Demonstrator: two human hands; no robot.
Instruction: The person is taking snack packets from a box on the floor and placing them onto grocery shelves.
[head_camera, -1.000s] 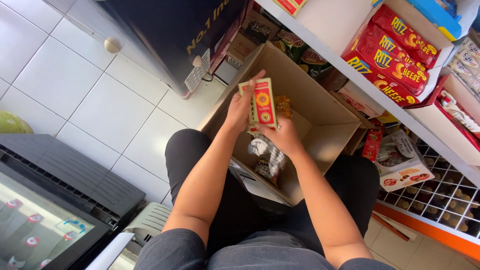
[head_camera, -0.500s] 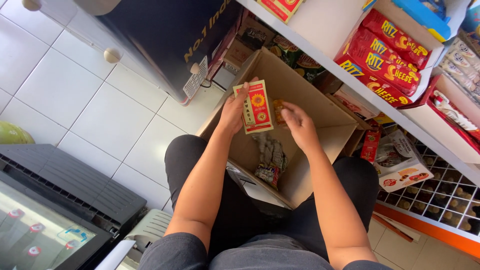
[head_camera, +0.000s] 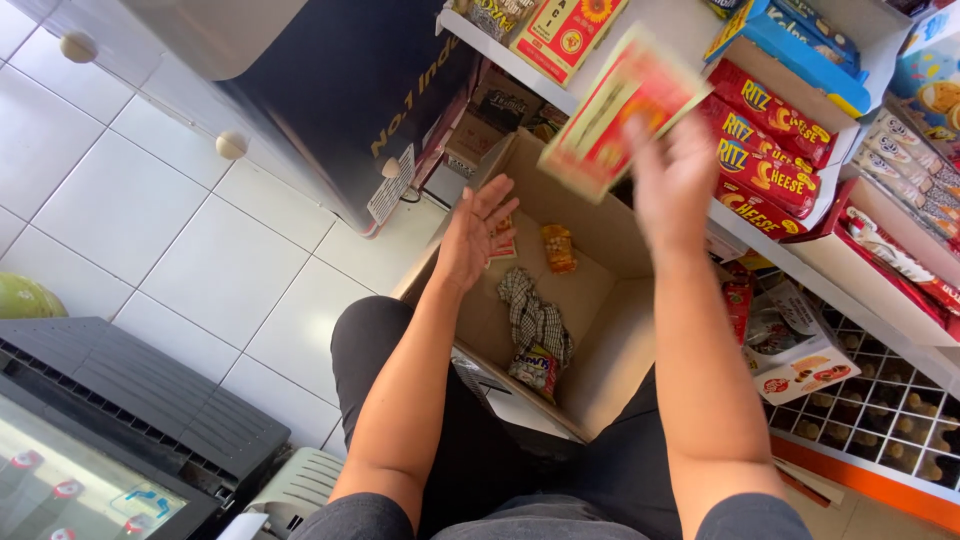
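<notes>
While raised, right hand (head_camera: 672, 175) gripping packet (head_camera: 625, 105).

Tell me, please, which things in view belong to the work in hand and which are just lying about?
In hand:
- red and yellow packet, held up in the right hand
- open cardboard box, with the empty left hand over it
- white shelf

Lying about:
- checked cloth in the box
- red cracker packs
- dark cabinet

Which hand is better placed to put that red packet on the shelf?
Probably the right hand: it already holds the red packet raised close to the shelf. The left hand is open and empty over the box.
</notes>
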